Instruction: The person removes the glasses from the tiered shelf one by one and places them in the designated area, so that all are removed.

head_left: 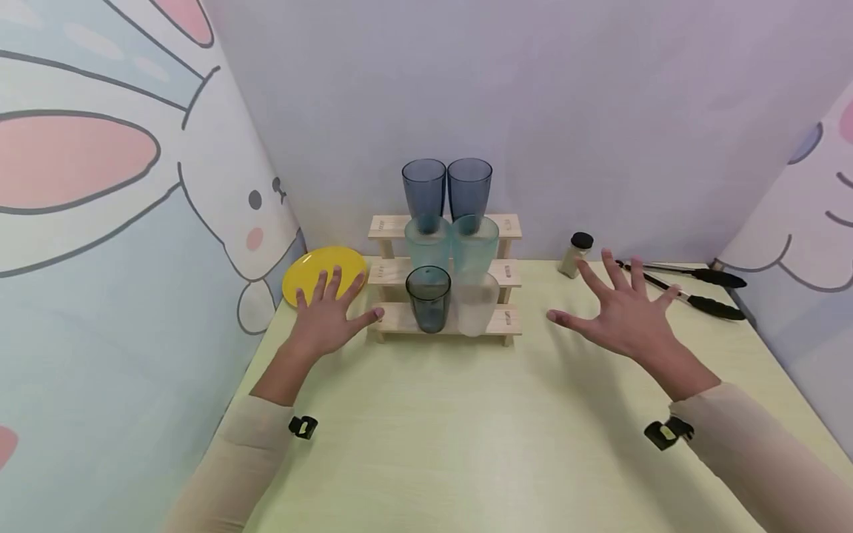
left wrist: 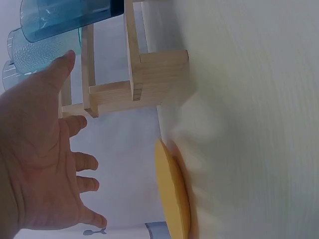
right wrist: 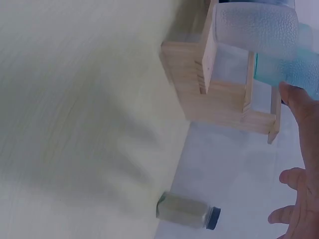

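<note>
My left hand (head_left: 323, 322) hovers with fingers spread, left of a three-step wooden rack (head_left: 393, 318) and overlapping the yellow plate (head_left: 313, 270) in the head view. On the other side my right hand (head_left: 629, 314) is spread too, holding nothing, near a small black-lidded jar (head_left: 573, 259). Two blue-grey glasses (head_left: 424, 189) stand on the top step. The middle step carries two light teal textured glasses (head_left: 476, 248). At the bottom, a dark grey glass (head_left: 429, 303) is beside a frosted clear glass (head_left: 476, 307).
Two pairs of black-handled tongs (head_left: 716, 305) lie at the back right, partly behind my right fingers. Walls with painted rabbits (head_left: 226, 170) close in the pale table (head_left: 453, 437) on the left and right, with a plain wall (head_left: 546, 111) behind.
</note>
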